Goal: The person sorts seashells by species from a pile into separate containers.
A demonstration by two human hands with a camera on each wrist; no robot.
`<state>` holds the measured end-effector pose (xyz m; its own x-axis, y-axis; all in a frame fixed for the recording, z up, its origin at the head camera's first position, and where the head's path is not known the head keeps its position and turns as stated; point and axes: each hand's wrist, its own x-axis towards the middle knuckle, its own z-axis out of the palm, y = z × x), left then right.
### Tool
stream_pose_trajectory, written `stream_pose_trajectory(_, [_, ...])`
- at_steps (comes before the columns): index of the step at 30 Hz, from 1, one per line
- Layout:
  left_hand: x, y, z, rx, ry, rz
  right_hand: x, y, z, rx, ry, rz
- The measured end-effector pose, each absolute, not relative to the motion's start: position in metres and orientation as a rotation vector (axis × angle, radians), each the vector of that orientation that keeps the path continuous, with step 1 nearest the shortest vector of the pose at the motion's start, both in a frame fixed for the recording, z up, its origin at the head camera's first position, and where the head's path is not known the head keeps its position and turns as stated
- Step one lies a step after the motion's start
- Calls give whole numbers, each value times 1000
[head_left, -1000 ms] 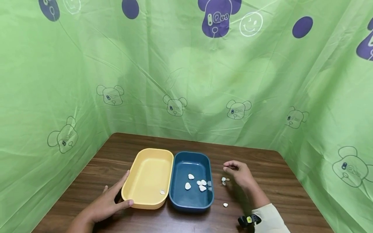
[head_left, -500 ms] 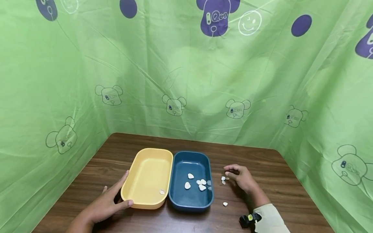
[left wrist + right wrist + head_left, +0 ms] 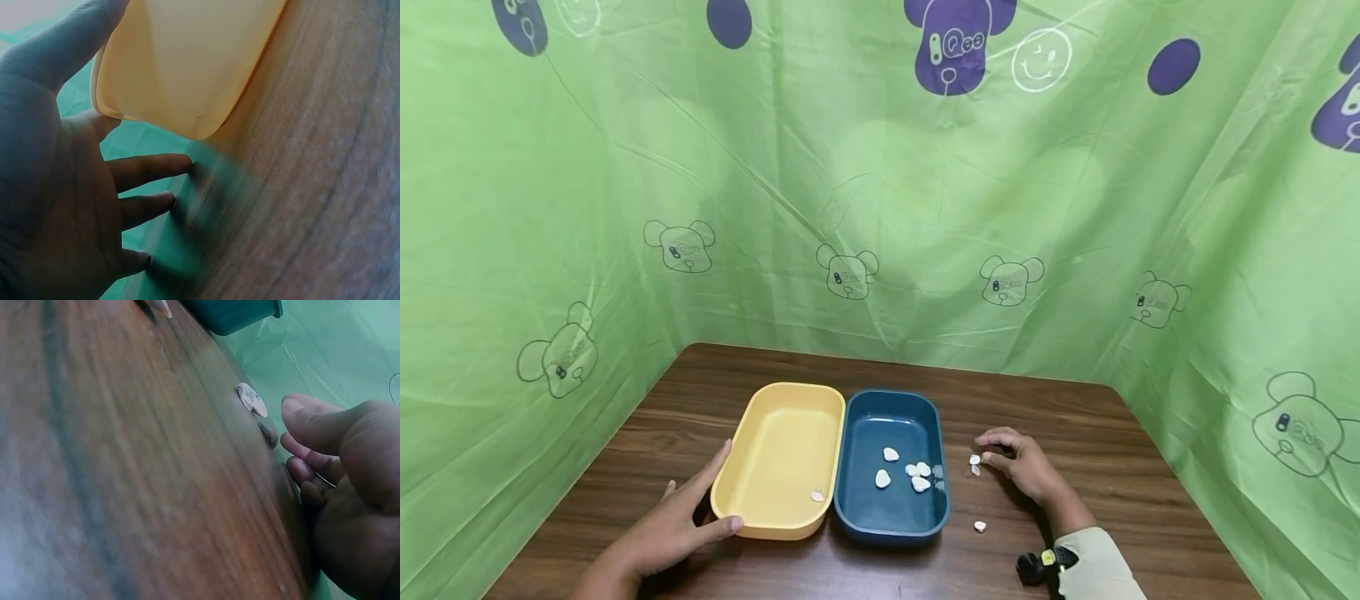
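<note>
In the head view my left hand [image 3: 662, 521] touches the yellow bin [image 3: 722, 500], its thumb at the near left corner and the fingers stretched along the left side. The left wrist view shows the other fingertips spread below the bin [image 3: 181, 75]. My right hand [image 3: 1022, 467] is low over the table, fingers loosely bent, a gap between thumb and index finger. Just left of its thumb lie a white seashell [image 3: 974, 459] and a smaller shell [image 3: 976, 470]. In the right wrist view a patterned shell [image 3: 252, 400] and a dark shell [image 3: 269, 434] lie before the thumb.
A dark blue bin [image 3: 889, 535] stands against the yellow one, with several white shells [image 3: 882, 479] inside. One pale shell [image 3: 817, 495] lies in the yellow bin. Another shell [image 3: 980, 527] sits nearer me on the wooden table [image 3: 1075, 417]. Green curtains [image 3: 925, 208] surround the table.
My right hand has lowered slightly toward the small shell group. The brownish shell at its right side is now hidden behind the thumb. The left hand and both bins stay put.
</note>
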<state>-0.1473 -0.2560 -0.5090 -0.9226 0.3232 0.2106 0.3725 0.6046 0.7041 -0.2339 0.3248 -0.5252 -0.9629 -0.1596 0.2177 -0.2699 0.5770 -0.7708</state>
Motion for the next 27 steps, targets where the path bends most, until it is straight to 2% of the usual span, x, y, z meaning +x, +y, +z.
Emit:
stream_pose_trajectory(13, [-147, -255, -508, -604, -2756, -1237, -234, 324, -534, 469, -2679, 1358])
stream_pose_trajectory(27, [-148, -256, -511, -618, -2726, -1215, -232, 317, -529, 418, -2770, 1201])
